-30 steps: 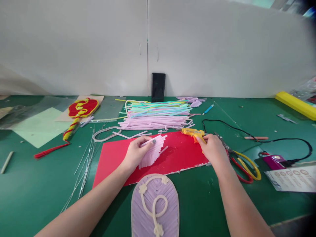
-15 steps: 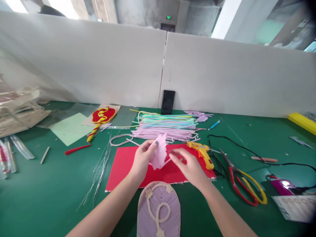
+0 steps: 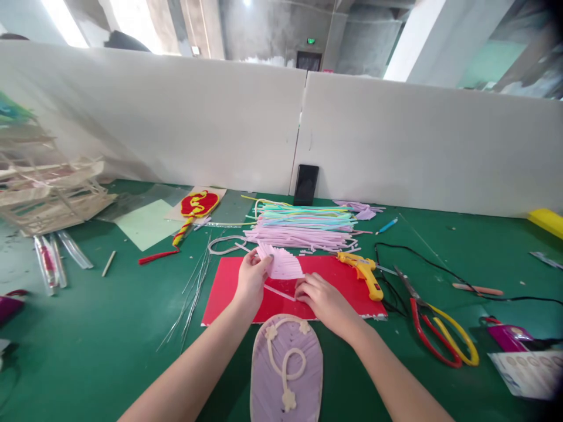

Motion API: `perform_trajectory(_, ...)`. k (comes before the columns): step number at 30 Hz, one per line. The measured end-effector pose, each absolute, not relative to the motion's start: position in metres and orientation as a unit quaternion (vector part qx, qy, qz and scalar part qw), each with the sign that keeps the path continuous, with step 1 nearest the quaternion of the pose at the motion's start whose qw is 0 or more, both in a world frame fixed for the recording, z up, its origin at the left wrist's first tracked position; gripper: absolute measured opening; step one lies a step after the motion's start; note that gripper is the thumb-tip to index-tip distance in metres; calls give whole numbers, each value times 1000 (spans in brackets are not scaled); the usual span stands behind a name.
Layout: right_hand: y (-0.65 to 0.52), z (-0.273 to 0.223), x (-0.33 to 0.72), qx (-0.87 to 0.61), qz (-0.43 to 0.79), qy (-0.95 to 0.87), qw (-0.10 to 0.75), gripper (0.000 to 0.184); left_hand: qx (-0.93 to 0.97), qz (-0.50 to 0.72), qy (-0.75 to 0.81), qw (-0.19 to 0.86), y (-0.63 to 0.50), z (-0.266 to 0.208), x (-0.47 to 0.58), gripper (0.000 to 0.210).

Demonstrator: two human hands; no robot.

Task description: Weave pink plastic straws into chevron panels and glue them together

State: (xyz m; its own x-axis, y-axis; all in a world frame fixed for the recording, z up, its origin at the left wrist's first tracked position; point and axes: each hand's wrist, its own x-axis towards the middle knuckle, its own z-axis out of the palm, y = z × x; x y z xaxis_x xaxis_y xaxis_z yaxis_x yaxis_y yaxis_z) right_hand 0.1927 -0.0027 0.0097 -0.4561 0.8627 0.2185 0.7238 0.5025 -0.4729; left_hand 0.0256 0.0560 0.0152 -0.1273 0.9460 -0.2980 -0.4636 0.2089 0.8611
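A pale pink fan-shaped piece (image 3: 284, 265), ribbed like pipe cleaners laid side by side, is pinched at its left corner by my left hand (image 3: 253, 278). My right hand (image 3: 323, 299) is at the fan's lower right, low over the red board (image 3: 237, 299), fingers bent together. A thin pink pipe cleaner (image 3: 279, 292) slants over the board, its lower end between those fingertips. Its upper end runs toward the left hand; whether it joins the fan I cannot tell. Behind lies a pile of pink, blue and yellow pipe cleaners (image 3: 303, 225).
A yellow glue gun (image 3: 363, 272) lies on the board's right, scissors (image 3: 433, 322) beyond it. A lilac oval panel (image 3: 281, 363) sits nearest me. Thin wires (image 3: 193, 293) and a red-yellow fan ornament (image 3: 197, 205) lie left. A phone (image 3: 306, 185) leans against the white partition (image 3: 176, 111).
The fan has turned from upright to spreading rightward, showing its ribbed face. My right hand has lowered toward the board, drawing the thin strip to a downward slant. The view has shifted slightly left.
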Motion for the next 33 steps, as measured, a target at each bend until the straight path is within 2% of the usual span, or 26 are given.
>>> perform_trajectory(6,-14,18,215,-477,176,-838,199,15,301,548,514,587,49,0,39,40)
perform_trajectory(10,-24,28,237,-493,249,-809,205,16,343,535,527,564,46,-6,37,28)
perform_trajectory(16,-27,33,265,-530,282,-758,255,14,378,509,532,562,47,-6,28,24)
perform_trajectory(24,-23,33,264,-555,240,-730,318,11,388,457,491,632,53,-2,21,33)
perform_trajectory(28,-17,38,243,-534,249,-753,294,11,381,472,471,640,54,-2,16,31)
perform_trajectory(33,-10,42,213,-477,252,-814,215,17,357,519,455,629,52,1,15,30)
